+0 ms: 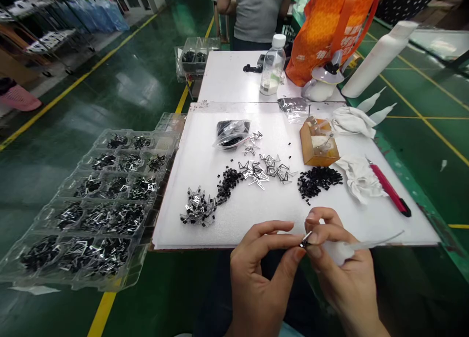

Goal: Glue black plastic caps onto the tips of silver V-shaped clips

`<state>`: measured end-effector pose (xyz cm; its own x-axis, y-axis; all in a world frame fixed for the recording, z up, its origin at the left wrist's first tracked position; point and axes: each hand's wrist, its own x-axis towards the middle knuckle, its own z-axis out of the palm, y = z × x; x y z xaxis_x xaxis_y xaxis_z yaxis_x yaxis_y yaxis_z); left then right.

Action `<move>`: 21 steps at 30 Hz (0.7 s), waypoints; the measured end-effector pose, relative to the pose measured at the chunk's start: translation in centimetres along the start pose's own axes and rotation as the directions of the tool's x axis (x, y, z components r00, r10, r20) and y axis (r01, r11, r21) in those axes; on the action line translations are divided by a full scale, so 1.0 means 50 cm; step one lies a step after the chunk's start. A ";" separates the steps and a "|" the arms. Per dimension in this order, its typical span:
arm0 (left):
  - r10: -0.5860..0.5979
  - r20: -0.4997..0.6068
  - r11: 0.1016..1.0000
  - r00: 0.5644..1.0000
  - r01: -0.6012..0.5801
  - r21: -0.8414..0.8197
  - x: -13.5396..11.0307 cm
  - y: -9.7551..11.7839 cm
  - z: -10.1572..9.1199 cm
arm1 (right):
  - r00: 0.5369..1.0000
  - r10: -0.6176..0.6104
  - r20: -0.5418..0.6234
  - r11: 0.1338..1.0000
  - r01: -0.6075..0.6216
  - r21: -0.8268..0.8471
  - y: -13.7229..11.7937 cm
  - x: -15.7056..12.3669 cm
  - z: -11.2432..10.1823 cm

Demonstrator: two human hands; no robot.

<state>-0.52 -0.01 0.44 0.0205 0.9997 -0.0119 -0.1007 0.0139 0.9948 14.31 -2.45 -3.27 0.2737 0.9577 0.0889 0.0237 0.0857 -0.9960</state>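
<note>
My left hand [258, 273] and my right hand [339, 263] meet low in the view, just past the front edge of a white foam board [234, 229]. A small black-and-metal part [305, 240] is pinched in my left fingertips, with my right fingertips against it. My right hand also grips a white tapered applicator [340, 251] with a long thin tip. On the board lie loose black pieces [318, 181], bent metal frames [256, 173], and a heap of joined parts [198, 208].
Left of the board, a clear compartment tray [91, 205] holds several batches of parts. On the board are a plastic bag [231, 134], a cardboard box [318, 144], white cloths [359, 178] and a red utility knife [389, 189]. A person [258, 12] stands beyond a second table [234, 78].
</note>
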 end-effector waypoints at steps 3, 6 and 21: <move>0.000 0.020 1.000 1.000 0.000 0.005 -0.001 0.001 -0.001 | 1.000 -0.005 0.003 1.000 0.005 -0.002 0.000 0.000 0.000; -0.005 -0.001 0.999 1.000 0.005 -0.037 -0.002 0.001 0.004 | 1.000 -0.014 0.000 1.000 0.014 -0.013 0.000 -0.002 -0.001; -0.029 0.021 0.999 0.999 0.029 -0.039 0.003 0.001 -0.002 | 0.995 -0.088 0.046 0.996 0.088 0.008 0.008 0.000 -0.008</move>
<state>-0.64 0.12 0.47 0.0443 0.9983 -0.0382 -0.1391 0.0440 0.9893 14.69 -2.50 -3.65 0.2262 0.9580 0.1762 0.0396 0.1717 -0.9844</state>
